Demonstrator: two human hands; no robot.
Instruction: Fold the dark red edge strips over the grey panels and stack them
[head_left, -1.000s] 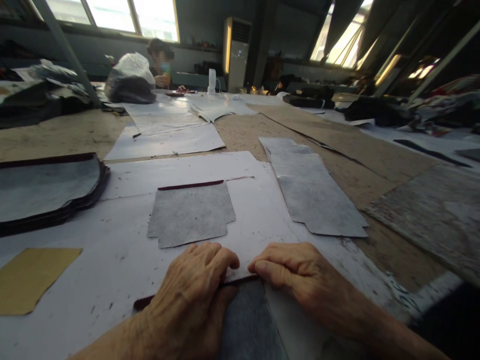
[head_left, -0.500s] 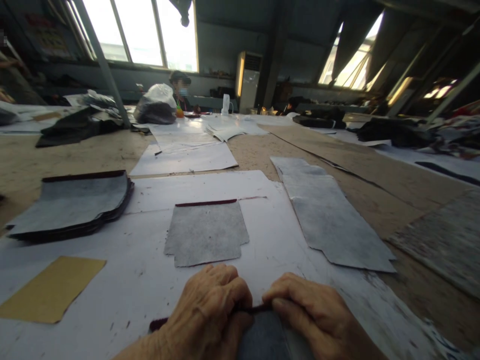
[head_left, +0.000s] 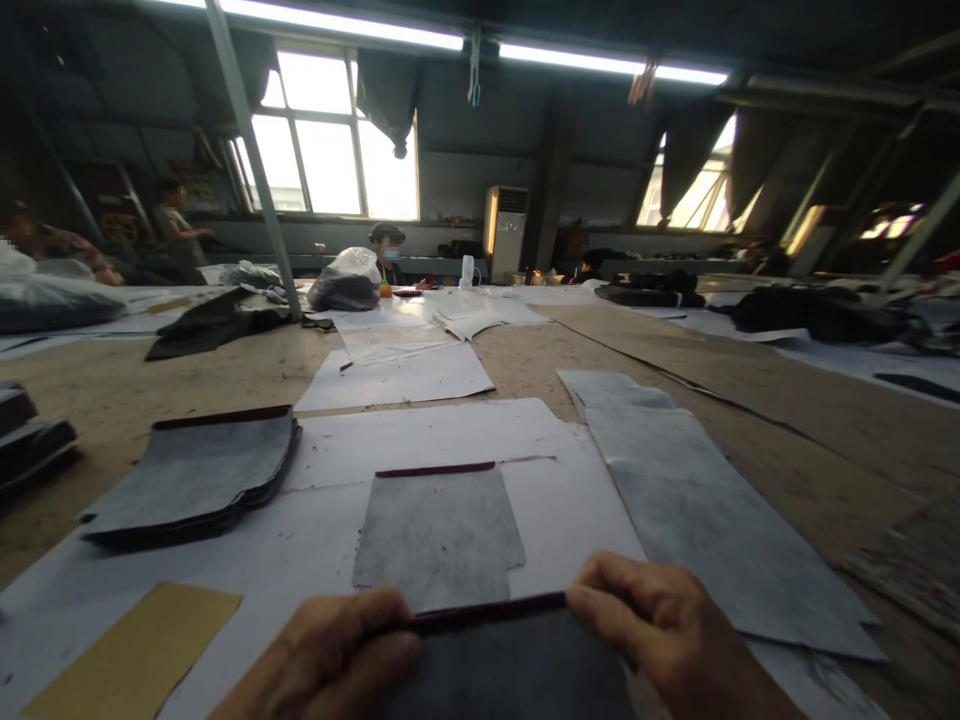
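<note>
Between my two hands is a dark grey fabric piece [head_left: 517, 665] with a dark red folded strip along its top edge. My left hand [head_left: 337, 645] pinches the left end of that edge, and my right hand [head_left: 652, 625] pinches the right end. The lower part of the piece runs out of view at the bottom. Just beyond it lies a grey cut panel [head_left: 442, 530] with a matching dark red top edge, its near side partly covered by the held piece. To the left sits a stack of similar panels [head_left: 217, 465].
White paper sheets [head_left: 322, 540] cover the near table. A tan card [head_left: 142, 650] lies at left, long grey panels [head_left: 697, 500] at right. Dark stacked pieces [head_left: 30, 440] stand at the left edge. Farther off are a metal pole [head_left: 259, 160], a plastic bag [head_left: 349, 280] and several people.
My hands have moved apart along the strip, and the held piece is lifted, showing its dark face and more of its edge. The camera view has tilted upward.
</note>
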